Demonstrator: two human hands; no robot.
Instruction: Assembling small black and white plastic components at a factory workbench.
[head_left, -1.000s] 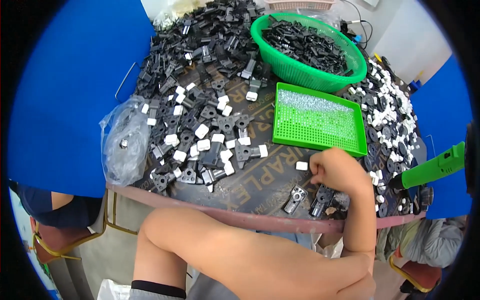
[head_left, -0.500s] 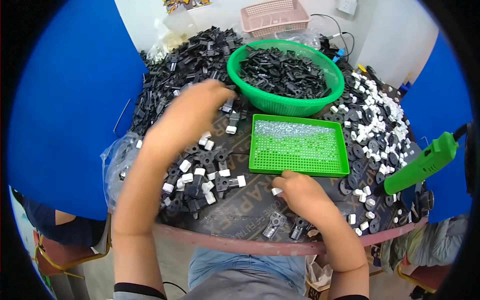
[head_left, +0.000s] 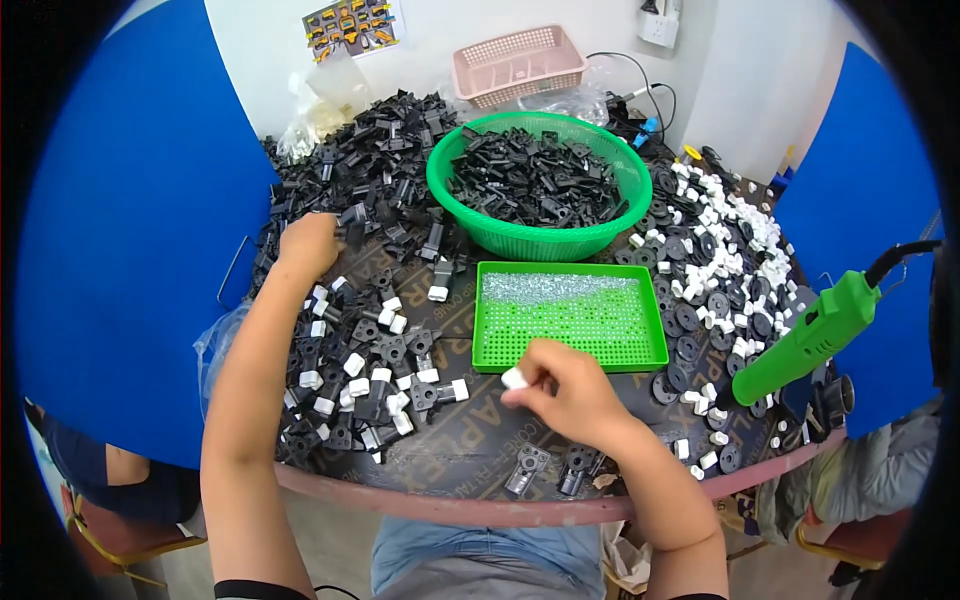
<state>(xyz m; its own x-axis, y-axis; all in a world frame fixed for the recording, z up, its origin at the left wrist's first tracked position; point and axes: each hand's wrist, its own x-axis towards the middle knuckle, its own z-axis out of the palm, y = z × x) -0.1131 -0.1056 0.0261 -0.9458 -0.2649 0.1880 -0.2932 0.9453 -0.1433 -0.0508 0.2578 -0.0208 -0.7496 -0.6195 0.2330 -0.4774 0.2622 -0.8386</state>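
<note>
My left hand (head_left: 310, 246) is at the near edge of the heap of black plastic parts (head_left: 385, 145), its fingers closed at one black plastic part (head_left: 352, 215). Between the thumb and fingers of my right hand (head_left: 570, 393) is a small white plastic cap (head_left: 514, 380), held just in front of the green tray (head_left: 655, 345). Small shiny metal pieces (head_left: 560, 288) lie along the tray's far side. Left of my right hand are black parts fitted with white caps (head_left: 423, 392), in a loose cluster. Two black parts (head_left: 527, 470) lie near the table's front edge.
Behind the tray stands a green basket (head_left: 440, 195) full of black parts. White caps and black discs (head_left: 715, 305) cover the table's right side, beside a green electric screwdriver (head_left: 805, 340). A pink basket (head_left: 520, 68) is at the back. Blue panels (head_left: 140, 230) flank the table.
My left hand has moved left, back from the green basket's side to the black heap's edge. My right hand still holds the white cap, now lifted slightly. The whole view has shifted.
</note>
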